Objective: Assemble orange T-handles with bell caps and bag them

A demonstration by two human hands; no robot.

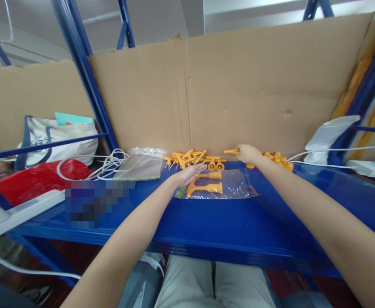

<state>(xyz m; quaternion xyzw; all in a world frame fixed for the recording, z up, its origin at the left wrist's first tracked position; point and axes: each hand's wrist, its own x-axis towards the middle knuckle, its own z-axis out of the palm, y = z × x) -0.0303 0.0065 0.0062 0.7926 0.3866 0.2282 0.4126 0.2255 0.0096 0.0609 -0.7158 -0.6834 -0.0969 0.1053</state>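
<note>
My left hand point(187, 174) lies flat and open on the left end of a clear plastic bag point(235, 186) on the blue shelf point(206, 214). Two orange plastic parts point(206, 184) lie inside the bag. My right hand point(248, 153) reaches to the back of the shelf and pinches an orange plastic piece point(231, 151) by its end. A pile of orange plastic pieces point(192, 159) lies to the left of that hand. Another heap of small orange pieces point(279, 160) lies to its right.
A brown cardboard sheet point(239, 85) stands behind the shelf. An empty clear bag point(141, 164) and coiled white cables point(108, 164) lie at the left. Further left are a red bag point(40, 177) and a white tote point(55, 141). A white pouch point(330, 132) sits at the right.
</note>
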